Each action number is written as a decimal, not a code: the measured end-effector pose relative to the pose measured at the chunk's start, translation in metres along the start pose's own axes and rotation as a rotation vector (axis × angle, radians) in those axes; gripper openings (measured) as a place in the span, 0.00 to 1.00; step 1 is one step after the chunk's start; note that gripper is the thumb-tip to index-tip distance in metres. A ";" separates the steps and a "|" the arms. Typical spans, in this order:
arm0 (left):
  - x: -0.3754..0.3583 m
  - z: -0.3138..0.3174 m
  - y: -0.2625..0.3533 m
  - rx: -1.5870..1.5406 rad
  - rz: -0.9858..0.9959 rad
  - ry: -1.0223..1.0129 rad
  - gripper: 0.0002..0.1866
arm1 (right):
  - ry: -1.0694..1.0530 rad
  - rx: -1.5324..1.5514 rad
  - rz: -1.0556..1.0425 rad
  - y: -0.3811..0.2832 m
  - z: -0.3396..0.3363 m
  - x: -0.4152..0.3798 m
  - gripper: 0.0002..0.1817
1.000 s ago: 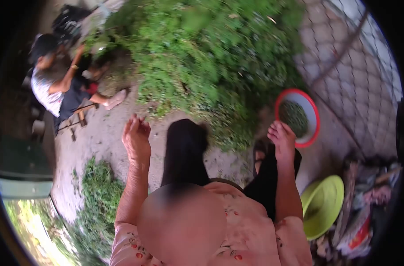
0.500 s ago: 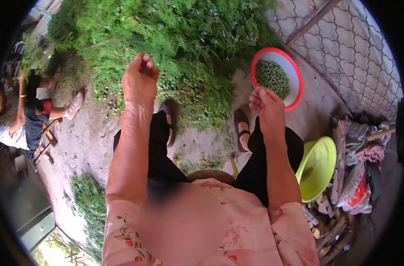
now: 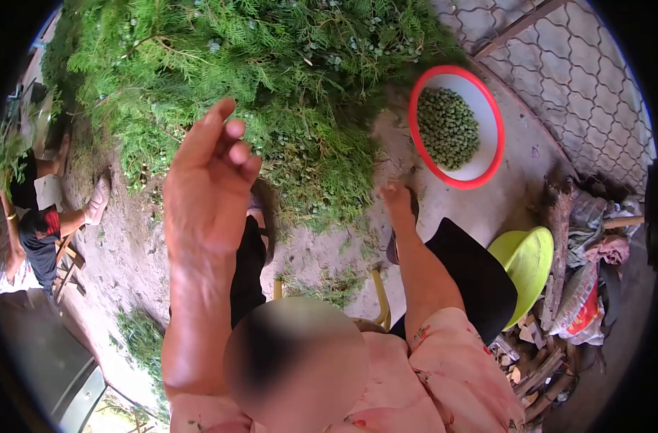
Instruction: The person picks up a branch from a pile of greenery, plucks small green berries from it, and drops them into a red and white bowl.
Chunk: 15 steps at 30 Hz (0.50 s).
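My left hand is raised in front of the heap of green conifer branches, palm turned inward. Its fingers are loosely curled and apart from the thumb, with nothing visible between them. Lower and farther from the camera, my right hand reaches down beside the right edge of the heap, over my shoe. It looks small and blurred, so its grip cannot be made out. To its upper right stands a white basin with a red rim, partly filled with small round green cones.
A yellow-green basin leans at the right, by firewood and a sack. Wire mesh borders the upper right. Another person's leg shows at the left, with greenery in that person's hand. More cut greenery lies lower left.
My left hand has come closer to the camera and its fingers have spread a little. My right hand has moved left and down, away from the red-rimmed basin. The view has shifted slightly.
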<state>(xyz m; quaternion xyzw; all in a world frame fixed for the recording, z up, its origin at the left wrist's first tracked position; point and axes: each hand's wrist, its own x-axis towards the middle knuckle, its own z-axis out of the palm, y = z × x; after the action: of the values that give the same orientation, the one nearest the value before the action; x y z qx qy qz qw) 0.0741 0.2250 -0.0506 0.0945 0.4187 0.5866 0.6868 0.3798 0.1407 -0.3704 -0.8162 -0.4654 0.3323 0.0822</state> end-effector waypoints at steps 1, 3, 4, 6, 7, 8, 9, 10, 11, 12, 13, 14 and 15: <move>-0.001 0.002 0.001 -0.016 -0.040 0.033 0.14 | -0.008 0.003 0.008 0.007 0.016 0.002 0.24; -0.003 0.003 0.002 0.016 -0.052 0.033 0.14 | 0.067 0.143 -0.145 0.011 0.049 0.003 0.38; -0.003 0.004 0.003 0.041 -0.058 0.025 0.14 | 0.059 0.149 -0.137 0.007 0.063 0.004 0.38; -0.002 0.008 0.003 0.030 -0.054 0.068 0.15 | 0.161 -0.098 -0.057 -0.004 0.091 0.007 0.46; -0.001 0.009 0.002 0.040 -0.048 0.116 0.15 | 0.109 -0.142 0.089 -0.027 0.088 0.003 0.52; -0.001 0.010 0.002 0.049 -0.040 0.165 0.15 | 0.102 -0.137 0.089 -0.048 0.080 0.001 0.52; -0.001 0.012 0.001 0.047 -0.047 0.174 0.15 | 0.055 -0.162 0.192 -0.067 0.070 0.001 0.46; 0.000 0.013 0.001 0.051 -0.045 0.181 0.15 | 0.007 -0.191 0.295 -0.077 0.068 0.004 0.41; 0.000 0.013 0.000 0.050 -0.058 0.170 0.15 | -0.001 -0.191 0.293 -0.066 0.081 0.013 0.41; 0.000 0.011 0.000 0.048 -0.072 0.161 0.16 | 0.044 -0.123 0.167 -0.041 0.099 0.026 0.34; 0.000 0.009 0.000 0.051 -0.069 0.138 0.16 | 0.090 -0.055 0.042 -0.025 0.107 0.034 0.26; 0.000 0.007 0.000 0.049 -0.072 0.145 0.16 | 0.083 -0.059 0.043 -0.022 0.101 0.038 0.26; 0.000 0.007 0.001 0.057 -0.064 0.146 0.16 | 0.198 0.179 0.052 -0.024 0.088 0.039 0.21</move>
<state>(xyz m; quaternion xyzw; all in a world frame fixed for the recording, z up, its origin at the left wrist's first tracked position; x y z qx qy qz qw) 0.0780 0.2277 -0.0456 0.0574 0.4871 0.5576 0.6697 0.3218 0.1707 -0.4451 -0.8462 -0.4021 0.2922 0.1919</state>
